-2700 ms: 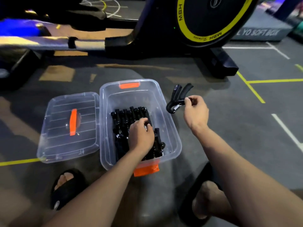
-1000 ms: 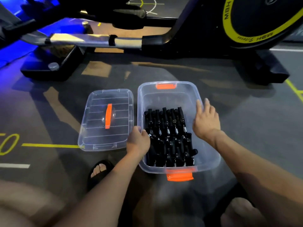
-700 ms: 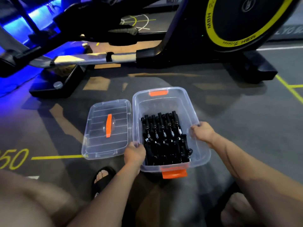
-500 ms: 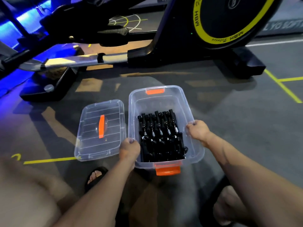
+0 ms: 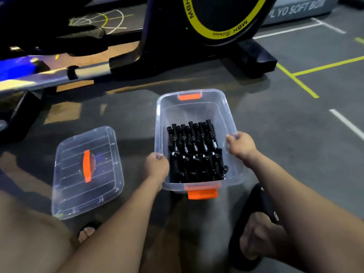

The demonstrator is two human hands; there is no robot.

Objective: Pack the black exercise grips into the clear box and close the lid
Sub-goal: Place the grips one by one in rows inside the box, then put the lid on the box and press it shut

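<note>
The clear box [image 5: 194, 109] with orange latches stands open in the middle of the view. Several black exercise grips [image 5: 195, 152] with metal springs lie packed in its near half. My left hand [image 5: 156, 167] grips the box's left rim near the front corner. My right hand [image 5: 241, 144] grips the right rim. The box looks slightly raised off the grey floor, with a shadow under it. Its clear lid [image 5: 86, 170], with an orange handle, lies flat on the floor to the left, a gap away from the box.
A black exercise bike [image 5: 206, 26] with a yellow-ringed wheel stands just behind the box; its rail [image 5: 49, 75] runs off to the left. My sandalled feet [image 5: 262, 223] are below the box. Yellow and white lines [image 5: 295, 79] mark the floor at right.
The last grip went into the box. Both hands moved to the box's side rims and took hold, and the box shifted right, away from the lid.
</note>
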